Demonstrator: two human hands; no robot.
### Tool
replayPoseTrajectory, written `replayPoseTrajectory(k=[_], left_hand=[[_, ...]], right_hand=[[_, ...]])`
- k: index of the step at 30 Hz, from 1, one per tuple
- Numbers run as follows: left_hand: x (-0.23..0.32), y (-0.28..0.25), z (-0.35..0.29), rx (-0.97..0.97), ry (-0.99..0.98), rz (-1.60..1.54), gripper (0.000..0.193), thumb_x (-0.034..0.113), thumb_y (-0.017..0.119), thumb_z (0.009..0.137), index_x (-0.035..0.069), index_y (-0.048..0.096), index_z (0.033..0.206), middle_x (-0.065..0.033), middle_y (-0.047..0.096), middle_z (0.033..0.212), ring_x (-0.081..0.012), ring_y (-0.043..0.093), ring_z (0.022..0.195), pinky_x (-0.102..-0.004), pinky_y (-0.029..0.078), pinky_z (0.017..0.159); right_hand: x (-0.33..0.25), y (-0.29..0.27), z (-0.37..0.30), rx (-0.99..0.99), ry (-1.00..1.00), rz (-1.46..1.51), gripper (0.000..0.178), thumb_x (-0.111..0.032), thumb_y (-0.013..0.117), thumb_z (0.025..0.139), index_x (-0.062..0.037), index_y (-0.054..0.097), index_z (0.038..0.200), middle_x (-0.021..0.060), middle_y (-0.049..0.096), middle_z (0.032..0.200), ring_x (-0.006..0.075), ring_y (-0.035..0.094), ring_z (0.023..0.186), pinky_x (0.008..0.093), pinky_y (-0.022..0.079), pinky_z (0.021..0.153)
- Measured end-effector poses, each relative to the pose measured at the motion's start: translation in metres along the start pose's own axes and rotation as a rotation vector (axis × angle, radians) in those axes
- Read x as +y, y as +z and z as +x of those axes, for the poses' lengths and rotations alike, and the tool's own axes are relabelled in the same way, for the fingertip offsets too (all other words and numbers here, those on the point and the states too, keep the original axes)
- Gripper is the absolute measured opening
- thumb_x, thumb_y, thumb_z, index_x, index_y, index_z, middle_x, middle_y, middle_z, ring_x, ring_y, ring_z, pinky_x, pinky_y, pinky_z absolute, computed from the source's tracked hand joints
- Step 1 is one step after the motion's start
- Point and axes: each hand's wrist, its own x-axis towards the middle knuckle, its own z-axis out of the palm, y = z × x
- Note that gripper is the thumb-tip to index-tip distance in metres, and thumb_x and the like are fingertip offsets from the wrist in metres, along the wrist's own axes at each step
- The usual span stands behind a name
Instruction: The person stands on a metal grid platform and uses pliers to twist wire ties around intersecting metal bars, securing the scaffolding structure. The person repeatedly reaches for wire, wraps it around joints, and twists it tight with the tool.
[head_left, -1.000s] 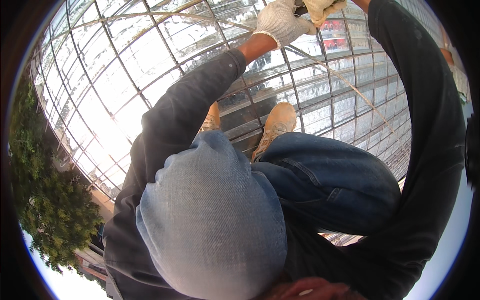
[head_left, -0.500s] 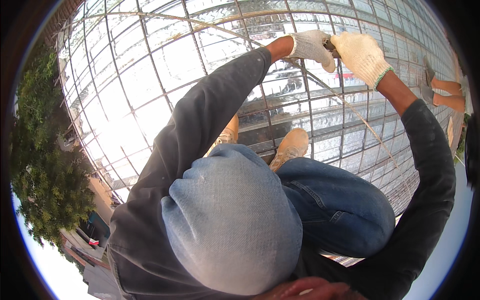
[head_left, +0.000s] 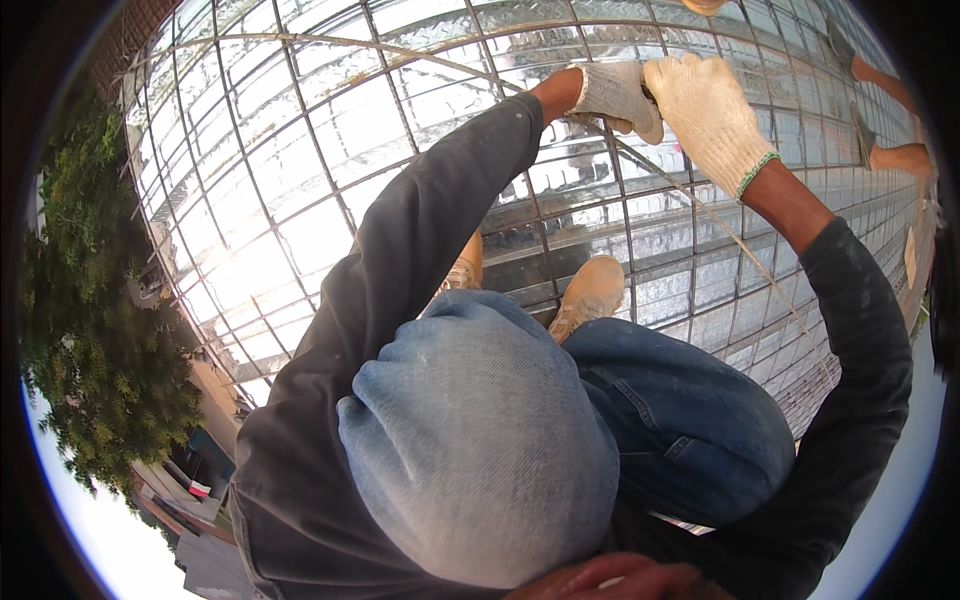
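Both my hands wear off-white knit gloves and meet over a grid of dark steel rebar [head_left: 545,245] laid above shiny ribbed metal decking [head_left: 255,260]. My left hand [head_left: 618,97] is closed low at a crossing of the bars, its fingers curled under. Right beside it, my right hand [head_left: 705,115], with a green-edged cuff, is closed in a fist. A small dark bit shows between the two hands, but the gloves hide what they grip. A thin, light-brown bar [head_left: 735,232] runs slantwise across the grid, under my hands.
My tan boots [head_left: 590,292] stand on the grid, and my jeans-clad knee [head_left: 480,430] is bent close. Another person's feet [head_left: 862,135] are at the far right. An orange-yellow object [head_left: 704,5] shows at the top edge. Trees [head_left: 95,300] and buildings lie beyond the left edge.
My right hand has shifted slightly left and turned, now nearer my left hand. The other person's feet have moved apart. The orange-yellow object has come into view at the top.
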Motion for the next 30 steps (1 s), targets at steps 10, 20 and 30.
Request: replayPoseTrajectory(k=[10,20,30], left_hand=[[-0.023,0.003,-0.033,0.336,0.217,0.023,0.096,0.053,0.105,0.07,0.005,0.072,0.146,-0.0179,0.081,0.124,-0.0273,0.082,0.102,-0.0369,0.068,0.082],[-0.102,-0.02,-0.079,0.655,-0.018,0.471,0.05,0.048,0.08,0.088,0.025,0.082,0.132,-0.0068,0.086,0.122,-0.0311,0.079,0.114,-0.047,0.054,0.108],[-0.106,-0.014,-0.081,0.517,0.02,0.703,0.035,0.044,0.078,0.087,0.026,0.083,0.117,-0.0024,0.084,0.095,-0.0253,0.077,0.101,-0.0451,0.042,0.11]], right_hand=[[0.013,-0.001,0.024,-0.264,-0.074,-0.062,0.016,-0.022,0.088,0.088,-0.0104,0.084,0.098,0.0081,0.082,0.088,0.0233,0.083,0.086,0.0387,0.066,0.078],[0.006,-0.038,0.069,-0.268,-0.143,0.029,0.024,-0.019,0.064,0.101,-0.0044,0.083,0.097,0.0129,0.078,0.086,0.0304,0.071,0.078,0.0474,0.055,0.075],[0.027,-0.046,0.051,-0.986,0.216,0.766,0.043,-0.043,0.072,0.108,-0.0017,0.077,0.095,0.0126,0.071,0.071,0.0267,0.075,0.062,0.0442,0.058,0.05]])
